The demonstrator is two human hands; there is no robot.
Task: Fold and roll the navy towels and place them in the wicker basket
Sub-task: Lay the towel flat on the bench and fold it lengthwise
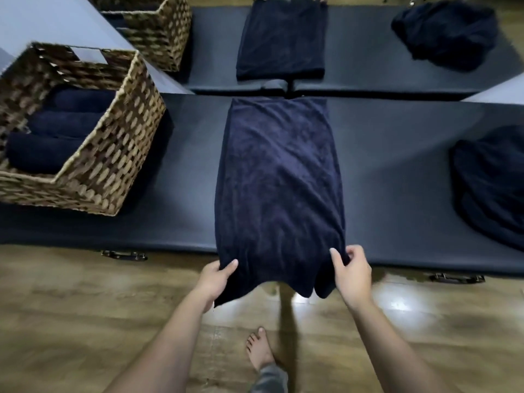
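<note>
The crumpled navy towel heap point(493, 188) runs off the right edge; the brown woven wicker basket point(93, 165) is cut at left.

place: massage/spa room | cues: padded tables point(397, 171), towel baskets point(85, 165)

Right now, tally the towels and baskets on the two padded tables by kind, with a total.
Rolled towels in the near wicker basket: 3
Towels laid flat: 2
Crumpled towel heaps: 2
Wicker baskets: 2, counting the far basket
Total: 9
</note>
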